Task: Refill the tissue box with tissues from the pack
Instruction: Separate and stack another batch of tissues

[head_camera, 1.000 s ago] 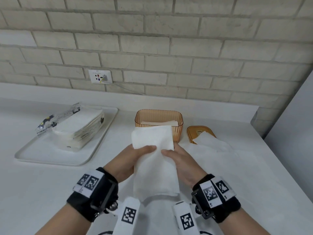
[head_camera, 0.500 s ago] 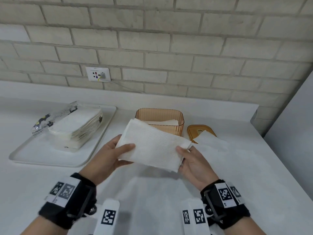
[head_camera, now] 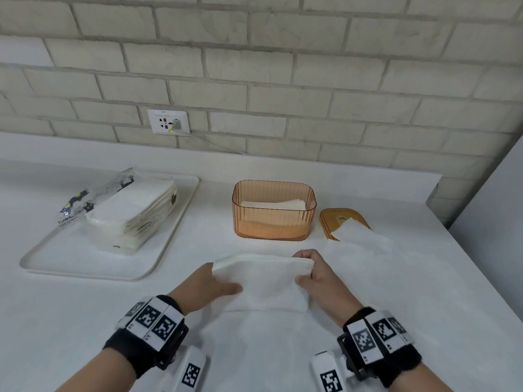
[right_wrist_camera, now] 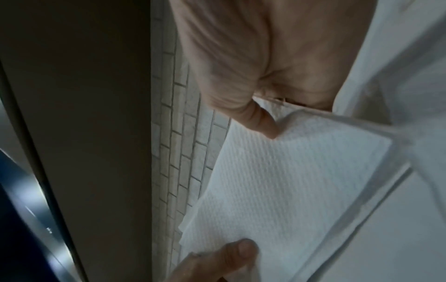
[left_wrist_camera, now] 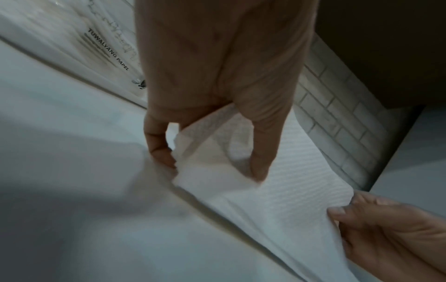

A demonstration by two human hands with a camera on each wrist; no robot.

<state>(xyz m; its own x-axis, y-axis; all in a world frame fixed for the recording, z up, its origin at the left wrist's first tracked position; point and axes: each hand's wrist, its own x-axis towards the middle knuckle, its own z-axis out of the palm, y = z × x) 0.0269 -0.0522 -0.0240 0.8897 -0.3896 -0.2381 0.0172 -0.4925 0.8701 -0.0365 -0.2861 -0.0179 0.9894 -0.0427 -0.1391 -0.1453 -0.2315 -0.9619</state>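
Note:
A folded white stack of tissues (head_camera: 266,281) is held between both hands just above the counter, in front of the amber tissue box (head_camera: 274,209). My left hand (head_camera: 215,284) pinches its left end, thumb on top; the left wrist view shows those tissues (left_wrist_camera: 277,181) caught between thumb and fingers. My right hand (head_camera: 311,274) grips the right end, and in the right wrist view the thumb presses on the tissues (right_wrist_camera: 289,181). The box is open, with a few tissues lying inside. The opened tissue pack (head_camera: 127,210) lies on a white tray (head_camera: 85,267) at the left.
The amber lid (head_camera: 339,222) lies right of the box with a loose tissue (head_camera: 359,236) draped over it. A brick wall with a socket (head_camera: 168,121) runs along the back. A grey panel (head_camera: 492,222) closes off the counter's right side.
The tissue stack has turned from upright to lying sideways and has come down toward the counter, with both hands shifting to its two ends. The view has tilted downward.

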